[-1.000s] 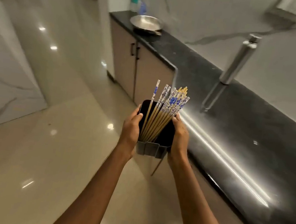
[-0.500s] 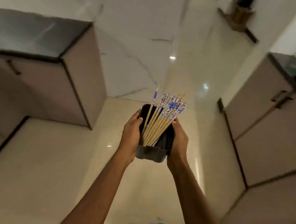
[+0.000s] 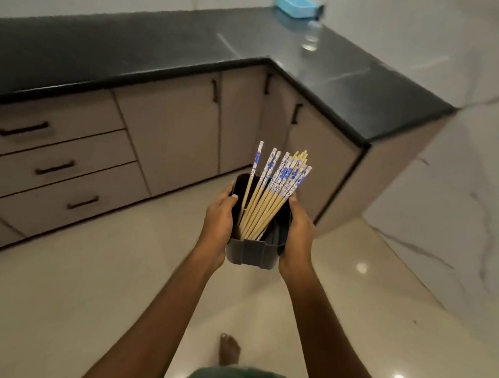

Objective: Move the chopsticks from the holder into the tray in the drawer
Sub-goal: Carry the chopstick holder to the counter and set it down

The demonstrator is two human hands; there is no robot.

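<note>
A dark grey holder [image 3: 249,254] is carried in front of me above the floor, gripped on both sides. My left hand [image 3: 219,216] clasps its left wall and my right hand [image 3: 299,236] clasps its right wall. Several wooden chopsticks [image 3: 267,197] with blue-and-white patterned tops stand in it, leaning to the right. Three shut drawers [image 3: 54,168] with black handles sit in the cabinet at the left. No tray inside a drawer is visible.
An L-shaped black countertop [image 3: 133,50] over beige cabinets runs across the back and right. A blue tray [image 3: 294,4] and a clear bottle [image 3: 312,33] stand in its far corner. Glossy tiled floor lies below, with my bare foot [image 3: 229,349] on it.
The view has swung round from one counter, across the floor, to this L-shaped counter with drawers. Both hands keep the same hold on the holder, chopsticks unchanged.
</note>
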